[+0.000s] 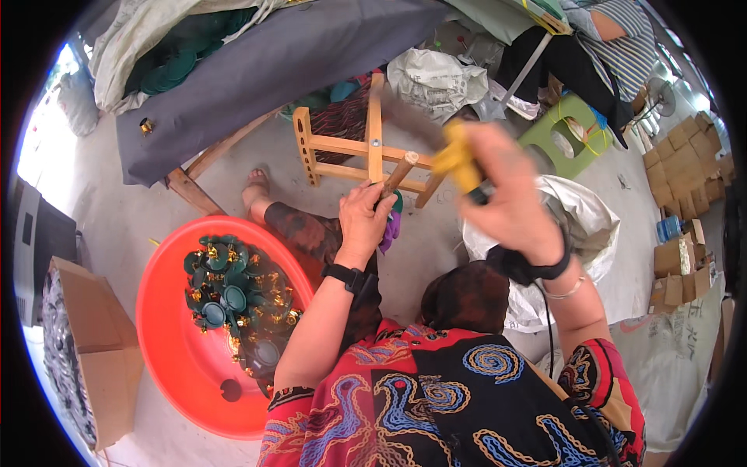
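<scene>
My left hand (362,218) is closed round a short wooden stick (401,173), whose pale end points up and away from me. My right hand (510,187), smeared by motion, grips a tool with a yellow and black handle (457,159). A long greyish part of that tool blurs toward the upper left; its kind cannot be made out. Just beyond the stick stands a light wooden frame (342,145) with crossed legs and slats. Something purple (391,232) shows below my left hand, partly hidden.
At left sits a red tub (167,373) with many green discs and gold fittings. A grey cloth (257,70) covers a bench behind it. White sacks (576,210) lie at right, near a green plastic stool (564,140). Cardboard (685,167) lies far right; another person (615,47) sits beyond.
</scene>
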A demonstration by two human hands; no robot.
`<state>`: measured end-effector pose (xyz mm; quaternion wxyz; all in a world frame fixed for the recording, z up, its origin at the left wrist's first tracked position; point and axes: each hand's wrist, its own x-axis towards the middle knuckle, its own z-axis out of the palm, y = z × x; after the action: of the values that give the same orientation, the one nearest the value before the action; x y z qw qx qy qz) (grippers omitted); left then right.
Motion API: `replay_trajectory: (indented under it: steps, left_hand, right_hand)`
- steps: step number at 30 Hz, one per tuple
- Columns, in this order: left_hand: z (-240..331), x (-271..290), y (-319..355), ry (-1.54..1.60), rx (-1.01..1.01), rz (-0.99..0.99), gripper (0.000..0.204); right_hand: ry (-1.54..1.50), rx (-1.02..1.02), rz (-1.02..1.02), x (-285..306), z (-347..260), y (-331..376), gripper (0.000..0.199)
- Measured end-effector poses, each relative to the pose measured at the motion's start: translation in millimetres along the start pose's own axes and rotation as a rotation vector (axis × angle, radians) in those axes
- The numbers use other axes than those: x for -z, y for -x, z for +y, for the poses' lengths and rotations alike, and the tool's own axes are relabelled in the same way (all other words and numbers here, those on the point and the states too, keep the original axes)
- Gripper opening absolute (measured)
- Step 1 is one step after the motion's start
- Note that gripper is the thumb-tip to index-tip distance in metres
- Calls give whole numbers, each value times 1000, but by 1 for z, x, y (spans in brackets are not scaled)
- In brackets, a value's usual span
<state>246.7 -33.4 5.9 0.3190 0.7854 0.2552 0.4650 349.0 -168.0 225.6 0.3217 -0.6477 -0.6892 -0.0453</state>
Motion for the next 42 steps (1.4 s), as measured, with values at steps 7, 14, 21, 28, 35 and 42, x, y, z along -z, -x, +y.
replay_trajectory:
  steps: [7,14,21,28,35,42]
  left_hand:
    - [14,3,-5,-55,-66,45,22]
    - [11,3,-6,1,-9,-56,24]
    - [18,27,-3,-78,142,-107,28]
    - [146,29,-44,353,173,-222,36]
    - [108,40,-49,175,-326,-110,55]
    - [-106,251,152,-485,624,384,29]
  right_hand:
    - [332,-182,-272,-16,7,22,55]
    - [-93,47,98,-29,17,14,53]
    - [-419,-322,225,-102,37,17,48]
    - [-629,-847,467,-90,95,43,29]
    - [-610,-686,213,-78,68,48,31]
    - [-743,-681,84,-83,61,41,48]
